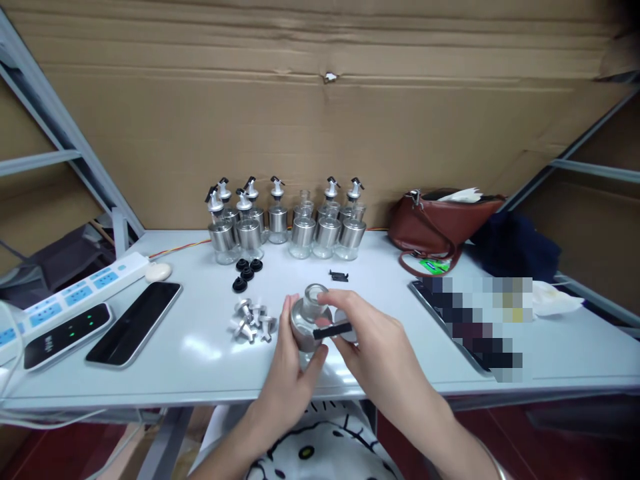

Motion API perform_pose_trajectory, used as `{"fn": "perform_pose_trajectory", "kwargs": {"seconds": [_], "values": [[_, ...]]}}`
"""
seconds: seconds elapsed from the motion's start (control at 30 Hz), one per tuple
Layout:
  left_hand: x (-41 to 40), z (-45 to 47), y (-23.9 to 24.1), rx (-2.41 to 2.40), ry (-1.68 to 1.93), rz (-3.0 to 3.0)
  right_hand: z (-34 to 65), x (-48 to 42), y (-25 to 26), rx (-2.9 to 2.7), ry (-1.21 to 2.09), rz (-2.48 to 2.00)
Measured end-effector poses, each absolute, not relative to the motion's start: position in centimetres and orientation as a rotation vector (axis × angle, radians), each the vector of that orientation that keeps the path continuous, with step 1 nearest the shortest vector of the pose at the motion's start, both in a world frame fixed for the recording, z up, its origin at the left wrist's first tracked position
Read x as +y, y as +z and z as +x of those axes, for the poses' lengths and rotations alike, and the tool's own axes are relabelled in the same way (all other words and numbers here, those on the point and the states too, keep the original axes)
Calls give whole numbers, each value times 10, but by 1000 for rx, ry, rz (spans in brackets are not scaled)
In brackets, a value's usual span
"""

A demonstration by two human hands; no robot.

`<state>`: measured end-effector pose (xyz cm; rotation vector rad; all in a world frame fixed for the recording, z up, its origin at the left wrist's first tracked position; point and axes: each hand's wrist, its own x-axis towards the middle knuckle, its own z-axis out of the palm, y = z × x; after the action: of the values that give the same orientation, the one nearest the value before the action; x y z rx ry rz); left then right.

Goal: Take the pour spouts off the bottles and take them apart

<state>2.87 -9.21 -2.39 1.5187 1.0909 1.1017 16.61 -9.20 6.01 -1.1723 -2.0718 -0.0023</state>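
My left hand (293,363) is wrapped around a small glass bottle (314,308) with a metal sleeve, held above the table's front edge with its open neck up. My right hand (370,340) reaches across from the right, its index finger at the bottle's neck. Between its thumb and fingers is a small black bar-shaped piece (333,331), in front of the bottle; a pale round part shows behind it, too covered to make out. To the left lie several silver pourer spouts (254,320) and several black rubber stoppers (245,272). Small black levers (339,275) lie beyond the bottle.
At the back stand several bottles with pourers (277,217) and several open-necked bottles (327,235). A brown handbag (435,223) sits at back right, near a partly blurred dark tablet (450,327). Leftward are a phone (135,325), a black device (69,337) and a power strip (85,293).
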Motion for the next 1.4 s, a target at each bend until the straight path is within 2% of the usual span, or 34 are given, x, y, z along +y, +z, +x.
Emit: {"fn": "perform_pose_trajectory", "kwargs": {"seconds": [0.13, 0.23, 0.4, 0.9, 1.2, 1.4], "values": [[-93, 30, -26, 1116, 1096, 1741, 165, -72, 63, -2141, -373, -1390], [-92, 30, -25, 1150, 1007, 1891, 162, -45, 64, -2168, -472, -1518], [-91, 27, -23, 1141, 913, 1929, 152, 7, 69, -2241, -416, -1658], [-90, 26, -22, 1064, 910, 1892, 109, 100, 71, -2335, -326, -1538], [-92, 25, -20, 1002, 814, 1611, 103, 87, 66, -2073, -191, -1513], [-88, 27, -19, 873, 833, 1480, 66, 32, 82, -2016, -25, -1239]]}}
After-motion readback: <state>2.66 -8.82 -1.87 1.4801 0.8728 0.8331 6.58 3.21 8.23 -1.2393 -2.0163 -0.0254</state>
